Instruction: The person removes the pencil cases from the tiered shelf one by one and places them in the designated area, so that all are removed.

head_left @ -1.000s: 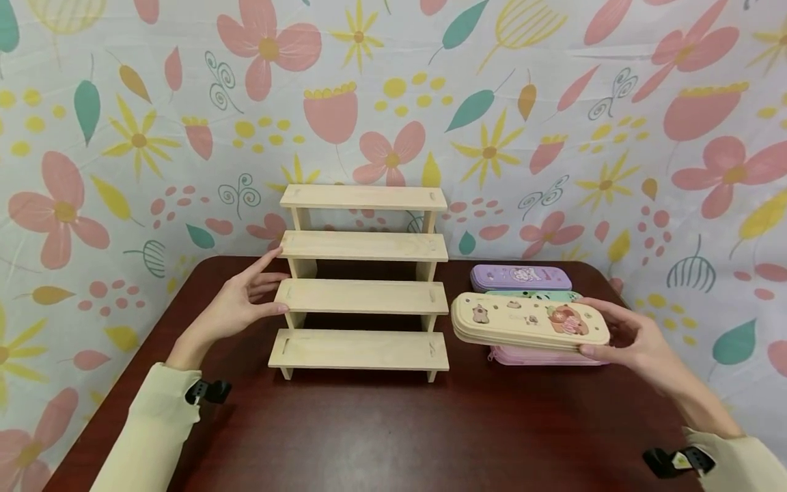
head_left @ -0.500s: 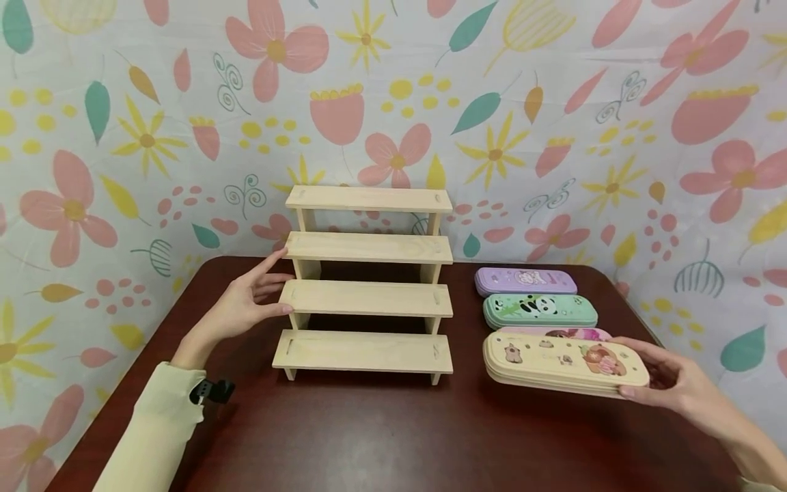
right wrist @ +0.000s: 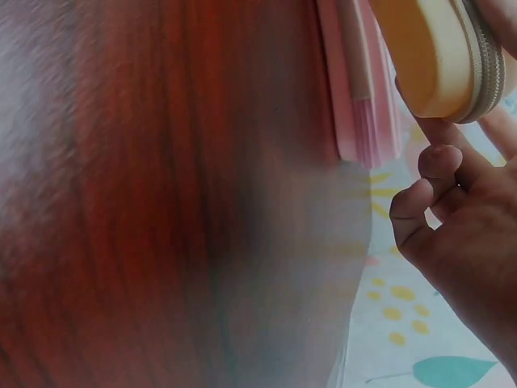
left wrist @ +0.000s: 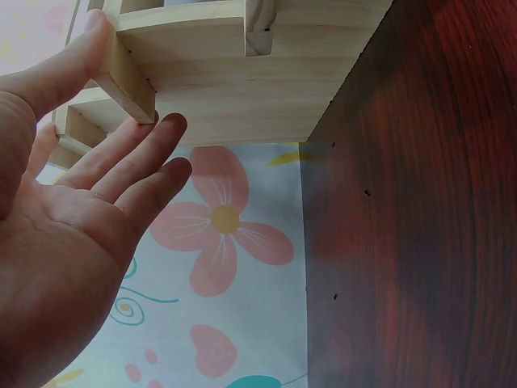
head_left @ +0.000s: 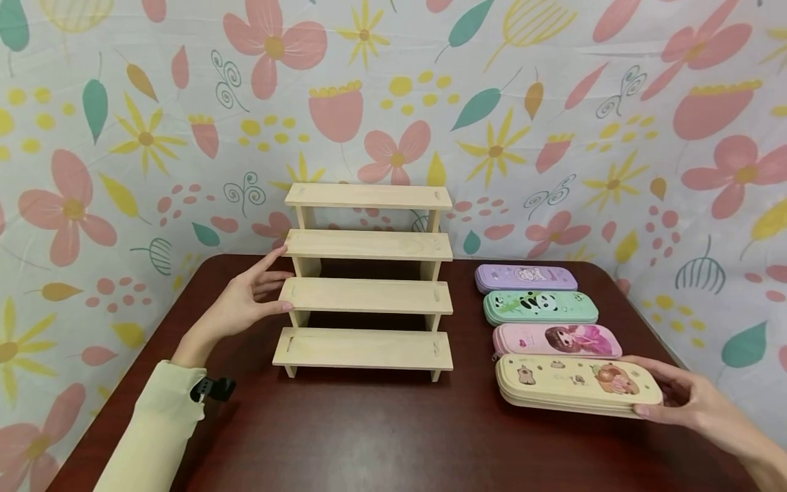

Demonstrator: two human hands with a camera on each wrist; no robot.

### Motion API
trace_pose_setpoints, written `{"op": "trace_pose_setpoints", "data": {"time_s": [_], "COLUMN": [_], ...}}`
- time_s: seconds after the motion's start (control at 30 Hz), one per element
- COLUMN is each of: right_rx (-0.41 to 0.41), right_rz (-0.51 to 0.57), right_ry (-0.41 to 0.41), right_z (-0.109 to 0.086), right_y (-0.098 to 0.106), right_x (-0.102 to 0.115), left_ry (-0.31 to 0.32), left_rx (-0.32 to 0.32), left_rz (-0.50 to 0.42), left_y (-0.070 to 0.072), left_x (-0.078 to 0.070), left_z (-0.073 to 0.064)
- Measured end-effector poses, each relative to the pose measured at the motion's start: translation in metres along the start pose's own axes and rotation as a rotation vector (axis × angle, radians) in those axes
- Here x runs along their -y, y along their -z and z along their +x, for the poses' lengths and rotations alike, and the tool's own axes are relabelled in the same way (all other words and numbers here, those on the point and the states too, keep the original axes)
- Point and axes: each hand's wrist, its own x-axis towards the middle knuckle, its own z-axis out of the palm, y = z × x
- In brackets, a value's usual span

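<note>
A stepped wooden display shelf (head_left: 369,295) with several tiers stands mid-table. At its left side my left hand (head_left: 240,301) touches it with fingers extended, the index fingertip at one tier's end and the thumb at the tier below. My right hand (head_left: 691,403) pinches the right end of a cream zippered pencil case (head_left: 572,384) between thumb and fingers. In the right wrist view the cream case (right wrist: 428,61) is raised off the tabletop. Just behind it lies a pink pencil case (head_left: 553,339) with a doll-like girl printed on the lid.
Beyond the pink case lie a green panda pencil case (head_left: 541,307) and a purple one (head_left: 525,277), in a row right of the shelf. All this is on a dark reddish-brown table (head_left: 363,437). A flower-patterned cloth (head_left: 393,89) hangs behind the table.
My right hand has brought the cream case rightward and toward me, from over the other cases to in front of the pink one, uncovering the green and pink lids. The left hand stays at the shelf.
</note>
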Motion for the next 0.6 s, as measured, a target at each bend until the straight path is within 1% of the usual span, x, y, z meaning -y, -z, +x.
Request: {"op": "trace_pose_setpoints", "data": {"time_s": [0.2, 0.37, 0.5, 0.6], "right_rx": [0.009, 0.028, 0.066, 0.105], "right_rz": [-0.005, -0.001, 0.005, 0.034], "right_ry": [0.038, 0.036, 0.038, 0.030], "right_z": [-0.005, -0.003, -0.001, -0.001], "right_y": [0.002, 0.005, 0.006, 0.006], "right_x": [-0.011, -0.017, -0.018, -0.020], "left_ry": [-0.002, -0.004, -0.005, 0.001], "left_rx": [0.002, -0.002, -0.006, -0.005], "left_rz": [-0.003, 0.003, 0.009, 0.006], "left_y": [-0.002, -0.002, -0.001, -0.001], "left_x": [0.002, 0.002, 0.001, 0.001], "left_z": [0.000, 0.000, -0.001, -0.001]}}
